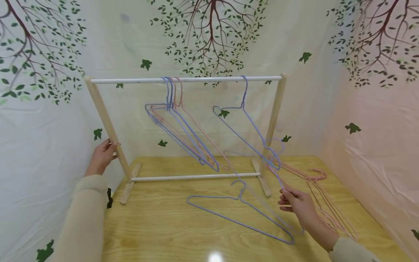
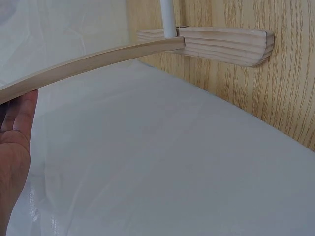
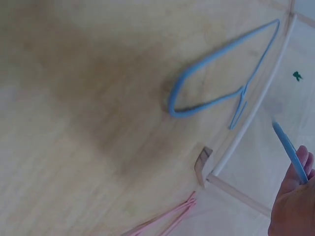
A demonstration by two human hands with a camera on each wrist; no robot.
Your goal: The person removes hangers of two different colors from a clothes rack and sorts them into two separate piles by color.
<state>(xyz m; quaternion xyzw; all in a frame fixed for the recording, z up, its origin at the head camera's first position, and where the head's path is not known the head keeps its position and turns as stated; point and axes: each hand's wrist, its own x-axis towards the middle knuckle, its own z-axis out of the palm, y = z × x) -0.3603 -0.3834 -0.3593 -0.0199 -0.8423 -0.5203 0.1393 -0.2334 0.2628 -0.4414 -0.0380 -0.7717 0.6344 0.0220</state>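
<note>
A wooden hanger rack (image 1: 276, 109) with a white top rod stands at the back of the table. My left hand (image 1: 109, 150) grips its left post (image 1: 106, 122); in the left wrist view the hand (image 2: 15, 142) lies against that post (image 2: 98, 59). My right hand (image 1: 285, 195) pinches the wire of a blue hanger (image 1: 280, 183) near the rack's right foot, and the wire (image 3: 290, 152) shows between the fingers (image 3: 295, 177). Another blue hanger (image 1: 240, 198) lies flat on the table (image 3: 216, 56).
A bunch of blue and pink hangers (image 1: 183, 131) and a single blue one (image 1: 243, 109) hang on the rod. Several pink hangers (image 1: 320, 196) lie on the wooden table (image 1: 163, 225) at the right. Leaf-print sheeting (image 1: 376, 127) walls in the back and sides.
</note>
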